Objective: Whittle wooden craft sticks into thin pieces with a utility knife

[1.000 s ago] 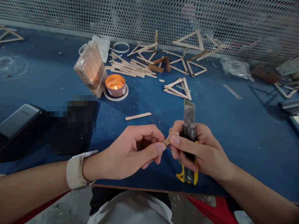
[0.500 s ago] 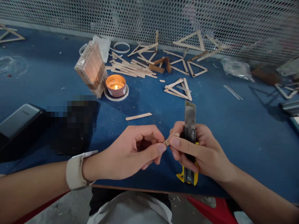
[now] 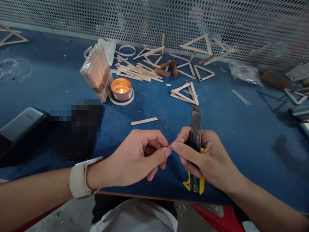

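Between thumb and fingertips, my left hand [image 3: 142, 158] pinches one end of a small wooden stick piece [image 3: 180, 140]. My right hand [image 3: 205, 154] pinches the same piece at its other side, the fingertips of both hands nearly touching. A yellow and black utility knife [image 3: 197, 183] is also held in my right hand, its wide blade pointing up and away. Just beyond my hands a single cut stick [image 3: 144, 121] lies on the blue table. Farther off sits a small triangle of sticks [image 3: 184, 93]. Most of the held piece is hidden by my fingers.
A lit candle [image 3: 121, 89] stands beside a wrapped bundle of sticks [image 3: 96, 72]. Behind are a pile of loose sticks [image 3: 137, 71] and several stick triangles, against a perforated metal panel [image 3: 154, 25]. A black device [image 3: 23, 129] lies at the left.
My fingertips have drawn slightly closer together over the wooden piece, so less of it shows. The knife has tilted a little in my right hand. The view has shifted slightly.
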A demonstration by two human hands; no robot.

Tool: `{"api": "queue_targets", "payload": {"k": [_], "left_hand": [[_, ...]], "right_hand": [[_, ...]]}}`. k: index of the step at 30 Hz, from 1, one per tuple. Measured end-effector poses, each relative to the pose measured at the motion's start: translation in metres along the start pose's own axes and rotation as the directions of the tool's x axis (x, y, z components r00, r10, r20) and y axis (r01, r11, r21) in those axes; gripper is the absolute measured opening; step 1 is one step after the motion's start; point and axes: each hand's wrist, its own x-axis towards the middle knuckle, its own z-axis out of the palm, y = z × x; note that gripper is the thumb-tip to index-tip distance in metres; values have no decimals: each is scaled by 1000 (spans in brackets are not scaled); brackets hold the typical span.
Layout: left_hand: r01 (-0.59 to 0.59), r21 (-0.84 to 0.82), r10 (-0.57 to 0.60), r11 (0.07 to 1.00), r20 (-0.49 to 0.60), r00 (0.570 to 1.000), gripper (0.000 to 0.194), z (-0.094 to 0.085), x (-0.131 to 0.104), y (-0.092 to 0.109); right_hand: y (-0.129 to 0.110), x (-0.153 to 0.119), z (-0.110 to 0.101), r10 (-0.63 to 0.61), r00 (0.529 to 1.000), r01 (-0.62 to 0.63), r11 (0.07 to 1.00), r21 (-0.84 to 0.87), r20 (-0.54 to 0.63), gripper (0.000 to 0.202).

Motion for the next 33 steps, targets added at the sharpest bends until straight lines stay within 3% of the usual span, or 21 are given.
{"api": "queue_targets", "payload": {"k": [19, 24, 33], "left_hand": [[47, 8, -47, 999, -38, 998, 22, 2, 1, 2], [-14, 74, 14, 997, -1, 1000, 15, 0, 0, 3], [-131, 54, 128, 990, 66, 990, 22, -4, 0, -2]], "right_hand": [[-1, 0, 5, -6, 998, 3, 999, -45, -62, 33], [-1, 0, 5, -7, 996, 4, 999, -34, -86, 34], [1, -1, -3, -56, 998, 55, 998, 33, 29, 27]]}}
